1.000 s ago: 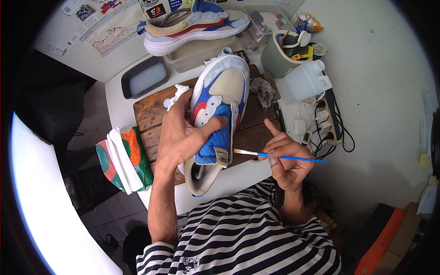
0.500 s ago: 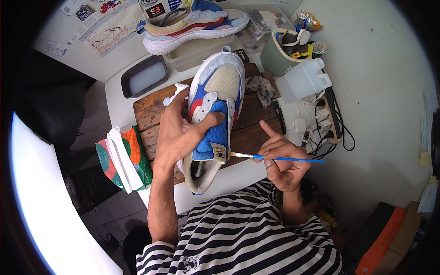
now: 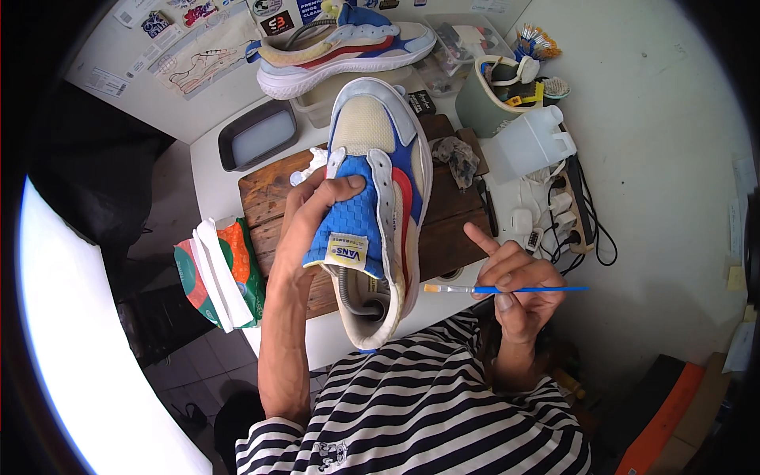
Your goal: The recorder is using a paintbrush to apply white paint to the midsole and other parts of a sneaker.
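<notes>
Left hand (image 3: 305, 233) clasps a sneaker (image 3: 362, 214); half-curled right hand (image 3: 526, 307) pinches a paintbrush (image 3: 459, 289).

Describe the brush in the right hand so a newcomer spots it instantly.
Find the striped shirt at the bottom, then the right hand above it. Pinched there is a slim blue-handled brush, its bristles pointing left toward the sneaker. Unlike the bunched brushes at the back, it is alone, nearly horizontal.
</notes>
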Tool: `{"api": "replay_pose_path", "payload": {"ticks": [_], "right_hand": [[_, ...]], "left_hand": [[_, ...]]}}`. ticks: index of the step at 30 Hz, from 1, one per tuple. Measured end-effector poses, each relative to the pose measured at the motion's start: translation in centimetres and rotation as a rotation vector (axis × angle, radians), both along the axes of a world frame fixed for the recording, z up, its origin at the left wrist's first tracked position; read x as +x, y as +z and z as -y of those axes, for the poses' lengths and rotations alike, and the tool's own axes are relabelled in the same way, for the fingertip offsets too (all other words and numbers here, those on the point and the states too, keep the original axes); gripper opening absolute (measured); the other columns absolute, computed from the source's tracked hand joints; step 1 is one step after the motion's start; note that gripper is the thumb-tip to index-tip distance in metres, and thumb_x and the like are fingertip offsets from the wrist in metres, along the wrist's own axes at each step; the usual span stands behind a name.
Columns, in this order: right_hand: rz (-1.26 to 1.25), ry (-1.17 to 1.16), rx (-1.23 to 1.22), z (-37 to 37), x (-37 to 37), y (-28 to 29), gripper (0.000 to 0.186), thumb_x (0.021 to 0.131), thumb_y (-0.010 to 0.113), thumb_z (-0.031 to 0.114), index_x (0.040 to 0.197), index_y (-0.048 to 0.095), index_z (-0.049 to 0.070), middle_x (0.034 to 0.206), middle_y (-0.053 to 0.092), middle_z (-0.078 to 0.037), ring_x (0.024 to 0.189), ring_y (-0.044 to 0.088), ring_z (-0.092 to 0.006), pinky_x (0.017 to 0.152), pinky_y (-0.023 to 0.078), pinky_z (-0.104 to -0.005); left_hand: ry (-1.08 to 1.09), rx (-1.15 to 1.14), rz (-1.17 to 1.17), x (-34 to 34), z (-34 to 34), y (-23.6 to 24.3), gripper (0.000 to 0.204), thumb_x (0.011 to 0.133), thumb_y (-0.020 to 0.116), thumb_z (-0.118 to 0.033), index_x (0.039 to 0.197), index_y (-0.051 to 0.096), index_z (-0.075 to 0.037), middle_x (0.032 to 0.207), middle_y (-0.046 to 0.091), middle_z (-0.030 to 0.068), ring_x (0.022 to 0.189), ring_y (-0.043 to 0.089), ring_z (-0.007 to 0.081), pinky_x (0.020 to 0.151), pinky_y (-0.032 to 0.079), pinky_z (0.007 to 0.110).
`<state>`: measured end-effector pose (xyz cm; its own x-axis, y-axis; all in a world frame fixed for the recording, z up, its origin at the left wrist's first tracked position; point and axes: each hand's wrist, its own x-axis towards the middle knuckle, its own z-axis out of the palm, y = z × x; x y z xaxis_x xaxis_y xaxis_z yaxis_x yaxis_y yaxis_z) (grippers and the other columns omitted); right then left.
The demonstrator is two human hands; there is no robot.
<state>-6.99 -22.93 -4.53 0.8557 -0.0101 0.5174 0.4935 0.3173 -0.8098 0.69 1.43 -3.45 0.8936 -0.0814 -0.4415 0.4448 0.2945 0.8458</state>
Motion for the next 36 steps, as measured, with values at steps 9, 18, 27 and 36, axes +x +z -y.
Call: {"api": "replay_pose_path", "payload": {"ticks": [9,18,27,36], "right_hand": [[0.170,-0.107,-0.291,-0.1,0.2,0.8,0.008,0.078,0.067,0.000,0.086,0.066,0.000,0.075,0.070,-0.015,0.069,0.068,-0.0240,0.103,0.044,-0.0677],[0.163,-0.073,-0.293,0.0,0.5,0.8,0.008,0.081,0.067,0.000,0.089,0.066,0.000,0.075,0.070,-0.015,0.068,0.067,-0.0233,0.103,0.042,-0.0699],[0.027,-0.034,0.036,1.2,0.6,2.4,0.007,0.088,0.063,0.004,0.095,0.062,0.003,0.077,0.068,-0.016,0.070,0.065,-0.0215,0.105,0.040,-0.0708],[0.313,-0.182,-0.300,-0.2,1.6,4.4,0.012,0.086,0.069,0.004,0.095,0.061,0.001,0.078,0.069,-0.015,0.069,0.069,-0.0240,0.099,0.048,-0.0677]], "left_hand": [[0.028,-0.323,-0.147,-0.8,1.6,-1.7,0.052,0.085,0.069,-0.035,0.117,0.062,0.005,0.096,0.070,0.0135,0.076,0.070,0.0201,0.072,0.060,0.032],[-0.001,-0.291,-0.135,-1.0,1.4,-2.5,0.055,0.083,0.069,-0.033,0.122,0.060,0.006,0.098,0.069,0.0133,0.078,0.070,0.0186,0.071,0.059,0.030],[0.016,-0.115,0.284,-4.7,1.6,1.3,0.086,0.067,0.077,-0.021,0.140,0.042,0.005,0.123,0.061,0.0161,0.112,0.062,0.0239,0.101,0.047,0.036],[0.109,0.067,0.538,-6.4,2.2,0.7,0.087,0.065,0.081,-0.018,0.137,0.039,0.004,0.124,0.057,0.0178,0.117,0.059,0.0266,0.105,0.044,0.038]]}}
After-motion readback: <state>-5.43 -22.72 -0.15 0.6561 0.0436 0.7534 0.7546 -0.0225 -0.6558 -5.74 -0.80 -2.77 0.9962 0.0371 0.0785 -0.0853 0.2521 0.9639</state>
